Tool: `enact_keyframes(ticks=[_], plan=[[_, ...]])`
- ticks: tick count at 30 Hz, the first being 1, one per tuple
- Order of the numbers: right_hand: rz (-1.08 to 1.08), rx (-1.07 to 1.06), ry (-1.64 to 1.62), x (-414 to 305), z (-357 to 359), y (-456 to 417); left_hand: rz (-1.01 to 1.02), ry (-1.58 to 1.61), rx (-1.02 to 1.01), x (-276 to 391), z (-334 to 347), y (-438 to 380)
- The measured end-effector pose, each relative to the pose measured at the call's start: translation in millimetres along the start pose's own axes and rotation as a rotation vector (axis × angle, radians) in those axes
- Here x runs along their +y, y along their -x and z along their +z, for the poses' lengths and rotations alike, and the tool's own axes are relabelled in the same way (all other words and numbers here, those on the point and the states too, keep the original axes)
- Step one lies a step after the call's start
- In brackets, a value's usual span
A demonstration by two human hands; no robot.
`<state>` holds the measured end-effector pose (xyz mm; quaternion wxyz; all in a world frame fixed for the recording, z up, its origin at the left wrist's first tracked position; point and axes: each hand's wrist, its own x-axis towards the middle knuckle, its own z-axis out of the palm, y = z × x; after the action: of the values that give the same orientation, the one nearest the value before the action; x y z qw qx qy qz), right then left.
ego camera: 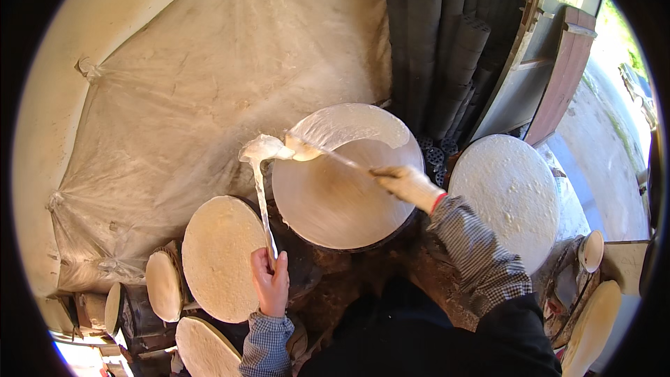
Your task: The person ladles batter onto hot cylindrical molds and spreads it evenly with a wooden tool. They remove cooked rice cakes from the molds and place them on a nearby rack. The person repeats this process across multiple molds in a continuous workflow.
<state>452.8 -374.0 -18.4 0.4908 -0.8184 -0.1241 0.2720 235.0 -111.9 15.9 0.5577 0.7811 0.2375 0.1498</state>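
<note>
My left hand (271, 278), bare, grips the lower end of a batter-coated stick (263, 204), whose upper end carries a thick pale lump (264, 147). In a white work glove, my right hand (405, 184) holds the thin handle of a ladle or scraper (343, 159). Its coated head (302, 147) lies beside the lump, over the left rim of a large round griddle (345, 204); I cannot tell whether they touch. A pale wet layer (361, 120) curves along the griddle's far side, while the nearer surface looks smooth.
Round pale flatbread-like discs lie at left (225, 259), lower left (204, 348) and right (505, 199). Wrinkled plastic sheeting (220, 89) covers the wall. Stacks of perforated coal briquettes (466, 47) stand behind the griddle, beside a door (539, 63) and a reddish board (562, 73).
</note>
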Motion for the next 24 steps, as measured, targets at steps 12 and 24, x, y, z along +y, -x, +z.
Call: enact_keyframes(ticks=[12,24], plan=[[-0.028,-0.147,0.011,13,-39,-3,-0.281,0.429,-0.089,17,20,25],[-0.111,-0.217,0.063,21,-55,-9,-0.337,0.646,-0.124,25,15,40]])
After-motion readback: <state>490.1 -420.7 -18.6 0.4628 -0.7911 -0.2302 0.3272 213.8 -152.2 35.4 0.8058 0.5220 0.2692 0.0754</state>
